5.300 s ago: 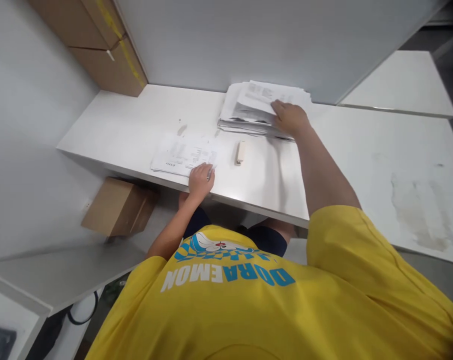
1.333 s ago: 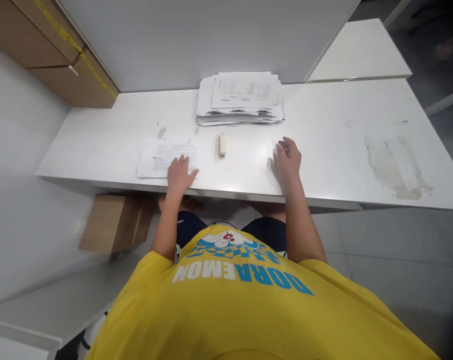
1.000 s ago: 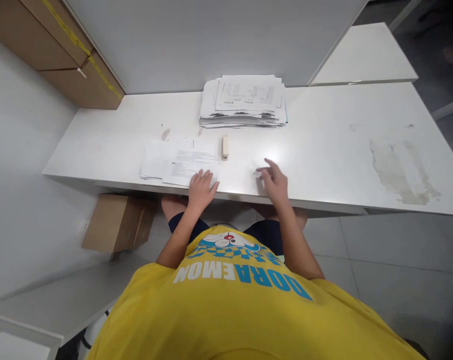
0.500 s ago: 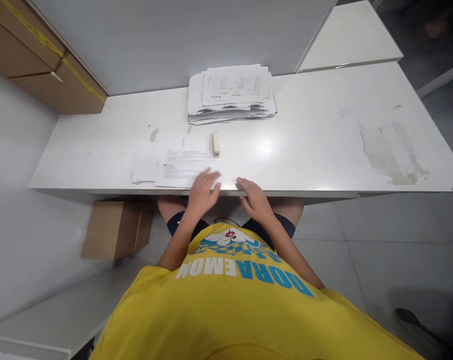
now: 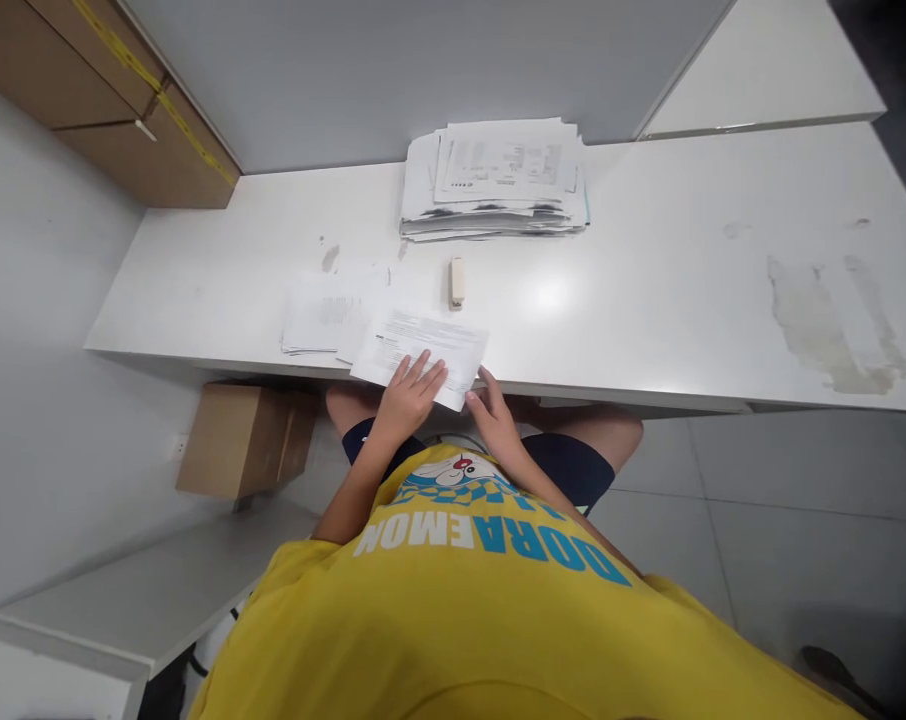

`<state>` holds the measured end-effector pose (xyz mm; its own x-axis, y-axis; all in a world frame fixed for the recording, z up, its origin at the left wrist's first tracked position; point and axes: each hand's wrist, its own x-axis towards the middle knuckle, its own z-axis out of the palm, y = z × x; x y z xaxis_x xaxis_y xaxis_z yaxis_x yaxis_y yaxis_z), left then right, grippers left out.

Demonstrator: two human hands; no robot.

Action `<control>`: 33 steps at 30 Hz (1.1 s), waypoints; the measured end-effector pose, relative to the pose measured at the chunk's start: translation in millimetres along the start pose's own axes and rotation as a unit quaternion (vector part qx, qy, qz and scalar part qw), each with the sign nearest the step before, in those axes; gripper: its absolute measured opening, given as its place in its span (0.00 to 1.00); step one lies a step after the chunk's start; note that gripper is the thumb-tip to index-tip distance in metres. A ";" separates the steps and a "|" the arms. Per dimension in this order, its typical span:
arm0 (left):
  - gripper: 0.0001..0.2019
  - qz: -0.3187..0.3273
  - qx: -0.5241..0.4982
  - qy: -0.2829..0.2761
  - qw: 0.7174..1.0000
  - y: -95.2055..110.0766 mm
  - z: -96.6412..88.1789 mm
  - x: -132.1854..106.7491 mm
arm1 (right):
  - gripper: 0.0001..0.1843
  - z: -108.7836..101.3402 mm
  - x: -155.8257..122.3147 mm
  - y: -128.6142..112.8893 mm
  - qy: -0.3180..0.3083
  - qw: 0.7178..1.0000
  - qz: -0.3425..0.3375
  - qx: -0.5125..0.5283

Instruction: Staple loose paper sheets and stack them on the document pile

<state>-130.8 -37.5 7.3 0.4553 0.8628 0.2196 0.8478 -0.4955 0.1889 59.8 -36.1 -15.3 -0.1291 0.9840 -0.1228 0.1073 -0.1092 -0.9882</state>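
A printed sheet of paper (image 5: 423,345) hangs tilted over the near edge of the white table (image 5: 648,300). My left hand (image 5: 408,395) lies on its near part with the fingers stretched flat. My right hand (image 5: 490,415) pinches the sheet's near right corner. Just left of the sheet a small stack of papers (image 5: 322,315) lies flat. A small cream stapler (image 5: 457,282) sits beyond the sheet. A thick pile of documents (image 5: 498,180) rests at the back against the partition.
Cardboard boxes (image 5: 115,110) stand at the far left against the wall. Another cardboard box (image 5: 243,440) sits on the floor under the table. The table's right part carries a stain (image 5: 828,320). A second white surface (image 5: 768,70) lies behind the partition.
The top sheet slid right and toward me off the small stack and now overhangs the table edge. My right hand came from the middle of the table to the sheet's corner.
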 end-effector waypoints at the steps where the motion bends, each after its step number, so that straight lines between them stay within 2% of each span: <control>1: 0.23 0.012 -0.002 -0.009 1.000 3.1 3.9 4.0 | 0.35 -0.5 0.8 -0.9 0.004 0.999 0.019 0.041; 3: 0.22 0.035 -0.006 -0.027 0.999 9.6 12.3 10.6 | 0.36 -5.3 4.9 -4.8 0.020 0.993 0.060 0.098; 6: 0.23 0.058 -0.004 -0.044 0.997 17.4 20.9 16.3 | 0.37 -16.4 13.1 -13.9 0.031 0.985 0.117 0.121; 10: 0.27 0.057 0.007 -0.053 0.997 11.7 17.9 16.3 | 0.33 -29.9 24.0 -21.1 0.027 0.991 0.108 0.072; 13: 0.30 -0.010 0.012 -0.026 1.000 -7.9 9.3 8.6 | 0.32 -40.2 35.3 -19.0 0.022 0.998 0.060 0.019; 17: 0.28 -0.078 0.005 0.025 0.997 -39.5 0.0 -9.7 | 0.32 -52.2 56.1 -17.4 0.007 1.000 0.026 -0.016; 23: 0.24 -0.134 0.058 0.091 0.985 -72.3 -15.3 -40.4 | 0.30 -61.5 79.5 -26.7 0.008 0.991 0.133 0.013; 27: 0.22 -0.248 0.071 0.164 0.952 -92.5 -30.9 -59.0 | 0.29 -64.6 86.1 -28.4 0.024 0.988 0.150 0.025; 30: 0.22 -0.300 0.043 0.153 0.940 -106.0 -36.5 -59.9 | 0.27 -66.1 93.1 -28.8 0.044 0.987 0.151 0.018; 33: 0.23 -0.353 0.035 0.130 0.926 -116.5 -35.2 -43.6 | 0.24 -69.4 102.9 -30.3 0.055 0.988 0.140 -0.015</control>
<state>-258.9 -20.9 9.4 -0.2925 0.9112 0.2901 0.9288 0.1985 0.3128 111.7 78.2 8.3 0.0171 0.9252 -0.3792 0.1540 -0.3771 -0.9133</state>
